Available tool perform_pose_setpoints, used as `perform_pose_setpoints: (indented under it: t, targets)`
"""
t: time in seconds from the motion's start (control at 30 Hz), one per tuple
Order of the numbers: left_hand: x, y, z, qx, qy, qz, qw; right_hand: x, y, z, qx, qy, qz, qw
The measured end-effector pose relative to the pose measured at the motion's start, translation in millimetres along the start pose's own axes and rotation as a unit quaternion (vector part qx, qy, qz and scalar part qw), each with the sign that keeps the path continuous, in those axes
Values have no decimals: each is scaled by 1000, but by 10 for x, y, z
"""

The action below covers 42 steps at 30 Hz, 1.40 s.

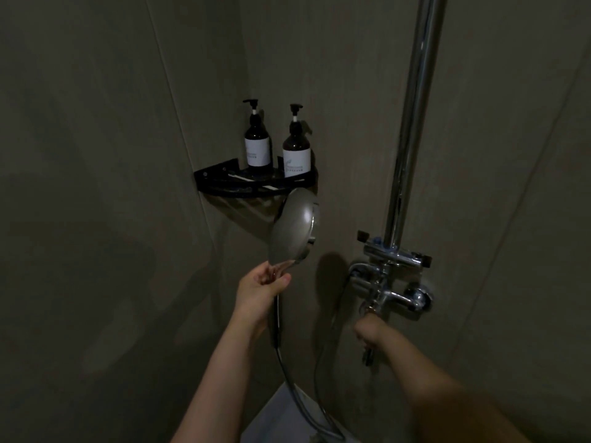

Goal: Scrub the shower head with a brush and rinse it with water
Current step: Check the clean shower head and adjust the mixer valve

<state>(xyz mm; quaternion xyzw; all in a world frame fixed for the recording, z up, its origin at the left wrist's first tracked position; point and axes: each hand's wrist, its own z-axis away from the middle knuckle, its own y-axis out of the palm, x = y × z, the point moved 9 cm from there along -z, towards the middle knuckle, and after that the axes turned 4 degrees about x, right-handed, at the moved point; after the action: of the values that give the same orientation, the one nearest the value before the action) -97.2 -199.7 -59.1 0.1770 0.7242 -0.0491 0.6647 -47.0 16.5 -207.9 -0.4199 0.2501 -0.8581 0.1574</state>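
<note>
Shower head held up, other hand at the tap

The left hand (pixel 260 290) gripped the one shower head (pixel 292 227) by its handle below the corner shelf (pixel 220 183) with two pump bottles (pixel 257 139); the right hand (pixel 367 330) was at the tap (pixel 383 292), its grip unclear.

two bare forearms, no sleeves in view, left hand (pixel 260 290) and right hand (pixel 367 330) bare, no gloves, rings, watch or wristbands seen

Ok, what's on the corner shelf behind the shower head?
Two pump bottles stand on the corner shelf; white sticks lie beside them. The shower head covers its front right edge.
</note>
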Motion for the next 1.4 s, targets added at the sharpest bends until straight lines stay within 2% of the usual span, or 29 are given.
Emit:
perform_pose_setpoints:
  t: [0.07, 0.1, 0.17, 0.2, 0.3, 0.4, 0.57, 0.7, 0.8, 0.97, 1.23, 1.33, 1.4]
  targets:
    - [1, 92, -3, 6, 4, 4, 1000, 178, 85, 157, 59, -33, -56, 996]
    - [-19, 165, -5, 11, 8, 10, 1000, 362, 180, 274, 118, -74, -81, 987]
    - [-79, 321, -27, 16, 16, 23, 999, 723, 290, 467, 209, -152, -159, 953]
    - [-93, 387, -41, 15, 13, 32, 999, 911, 280, 577, 217, -189, -183, 940]
    - [-101, 558, -62, 29, 3, 55, 998, 1269, 128, 763, 158, -269, -188, 931]
    - [-108, 654, -63, 43, -11, 48, 998, 1312, -8, 766, 94, -317, -178, 927]
    - [-91, 811, -99, 37, -6, -53, 998, 1070, -338, 768, -32, -295, -219, 929]
    - [-141, 1140, -190, 88, 32, -160, 983, 794, -756, 758, -123, -268, -270, 917]
    - [-33, 1375, -278, 98, 20, -172, 980, 632, -1129, 795, -169, -264, -336, 888]
    - [264, 1747, -384, 120, -47, -154, 980, 374, -1855, 909, -275, -243, -391, 844]
    - [588, 2168, -427, 173, -105, -175, 964, 279, -2468, 1000, -364, -235, -420, 797]
    - [873, 2298, -375, 202, -152, -203, 946, 379, -2537, 1032, -377, -243, -418, 790]
    - [997, 2392, -328, 216, -162, -184, 945, 468, -2573, 1059, -380, -252, -407, 791]
